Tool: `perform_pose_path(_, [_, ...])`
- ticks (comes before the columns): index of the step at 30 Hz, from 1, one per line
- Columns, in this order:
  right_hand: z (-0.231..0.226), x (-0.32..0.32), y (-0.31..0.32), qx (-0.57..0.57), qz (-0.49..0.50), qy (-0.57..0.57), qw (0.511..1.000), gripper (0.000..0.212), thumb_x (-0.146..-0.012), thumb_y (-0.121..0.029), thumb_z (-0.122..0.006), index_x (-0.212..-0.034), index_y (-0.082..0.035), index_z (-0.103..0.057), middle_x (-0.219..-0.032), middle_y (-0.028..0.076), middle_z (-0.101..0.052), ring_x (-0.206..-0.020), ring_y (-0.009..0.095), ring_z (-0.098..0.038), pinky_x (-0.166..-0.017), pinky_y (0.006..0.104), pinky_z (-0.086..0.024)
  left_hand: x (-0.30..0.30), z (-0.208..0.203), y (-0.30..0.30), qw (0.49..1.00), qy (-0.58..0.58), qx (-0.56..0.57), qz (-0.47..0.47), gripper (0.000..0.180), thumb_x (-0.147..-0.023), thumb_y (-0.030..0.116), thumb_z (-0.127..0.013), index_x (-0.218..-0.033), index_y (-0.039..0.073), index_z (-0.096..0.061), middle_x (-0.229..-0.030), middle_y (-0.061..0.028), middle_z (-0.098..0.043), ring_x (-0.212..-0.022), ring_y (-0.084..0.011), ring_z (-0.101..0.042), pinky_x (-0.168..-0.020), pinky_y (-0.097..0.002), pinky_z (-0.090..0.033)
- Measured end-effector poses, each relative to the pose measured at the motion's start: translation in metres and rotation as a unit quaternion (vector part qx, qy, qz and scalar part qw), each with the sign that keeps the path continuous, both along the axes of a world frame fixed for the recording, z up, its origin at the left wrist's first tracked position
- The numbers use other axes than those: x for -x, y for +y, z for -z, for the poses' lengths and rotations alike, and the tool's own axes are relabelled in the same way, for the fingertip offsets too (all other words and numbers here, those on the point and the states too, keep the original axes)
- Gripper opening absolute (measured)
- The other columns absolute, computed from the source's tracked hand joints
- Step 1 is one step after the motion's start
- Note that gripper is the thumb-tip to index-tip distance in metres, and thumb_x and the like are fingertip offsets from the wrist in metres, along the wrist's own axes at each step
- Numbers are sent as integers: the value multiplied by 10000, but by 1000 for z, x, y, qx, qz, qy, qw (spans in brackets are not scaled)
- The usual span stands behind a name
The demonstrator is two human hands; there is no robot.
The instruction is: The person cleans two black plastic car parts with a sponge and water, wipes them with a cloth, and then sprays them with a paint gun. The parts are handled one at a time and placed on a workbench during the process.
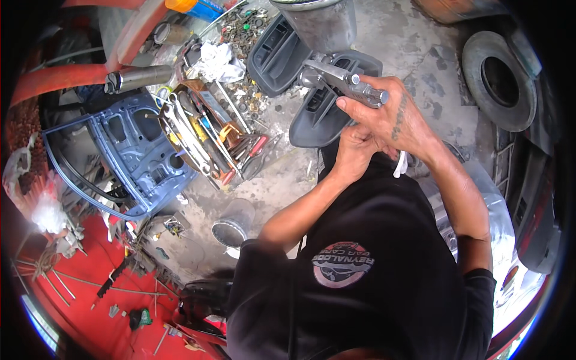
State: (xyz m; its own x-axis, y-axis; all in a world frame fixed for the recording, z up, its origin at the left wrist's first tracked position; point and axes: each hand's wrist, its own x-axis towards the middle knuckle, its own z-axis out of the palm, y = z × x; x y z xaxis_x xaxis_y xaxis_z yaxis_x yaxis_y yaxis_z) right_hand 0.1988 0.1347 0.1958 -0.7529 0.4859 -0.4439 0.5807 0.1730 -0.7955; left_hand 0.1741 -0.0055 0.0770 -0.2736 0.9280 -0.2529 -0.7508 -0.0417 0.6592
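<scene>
Starting at the left of the frame, you've got a blue metal door shell (133, 165) lying flat by the tools, a steady way to rest something so wide and awkward. Just to its right comes your tool tray (211, 99), heaped with silver wrenches (183, 133) lying lengthwise side by side, which probably makes any one easy to pick out, and a red-handled tool (259, 144) sits at its right end. Above that, a crumpled white rag (219, 63) lies among loose hardware; below, a clear bucket (233, 228) stands on the floor (288, 180). On to the upper centre: two grey moulded panels (309, 129) lie just beside each other, with a grey bucket (330, 30) close behind them. Now your left hand (355, 147), fingers curled, tucked in just below the other; whether it pinches anything, I can't tell from here. And here's the metal assembly (360, 90), upper centre, raised over the nearer panel, its rounded ends showing. Your right hand (401, 114) has it, thumb on the near side and fingers behind, a wrap that looks chosen to bear weight while leaving the far end exposed. A white strip (401, 165) hangs below that wrist, and a tyre (522, 99) rests at upper right, well apart from your work.
</scene>
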Motion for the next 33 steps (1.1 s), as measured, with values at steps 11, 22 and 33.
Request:
perform_pose_path(11, [20, -17, 15, -62, -25, 60, 996, 645, -898, -366, -729, -1270, 148, -613, -1003, 364, -696, -981, 402, -730, -887, 403, -556, -9, 2, 16, 1000, 9, -5, -11, 152, -986, 110, -673, -1024, -32, -709, -866, -105, -721, -777, -205, -726, -727, -344, -619])
perform_pose_path(22, [13, -22, 17, -17, 64, 52, 996, 602, -897, -325, -743, -1261, 138, -622, -979, 330, -710, -925, 344, -739, -847, 392, -564, -12, 1, 22, 1000, 4, 3, 5, 140, -1003, 93, -653, -1040, -33, -701, -903, -97, -725, -804, -196, -723, -743, -338, -613])
perform_pose_path(33, [18, -33, 16, -21, 129, 82, 988, 384, -915, -236, -763, -1131, 71, -678, -805, 133, -699, -674, 153, -635, -638, 328, -520, -9, 1, 27, 998, 25, 21, 54, 128, -1004, 82, -647, -1023, -31, -702, -885, -88, -731, -806, -173, -717, -755, -318, -592])
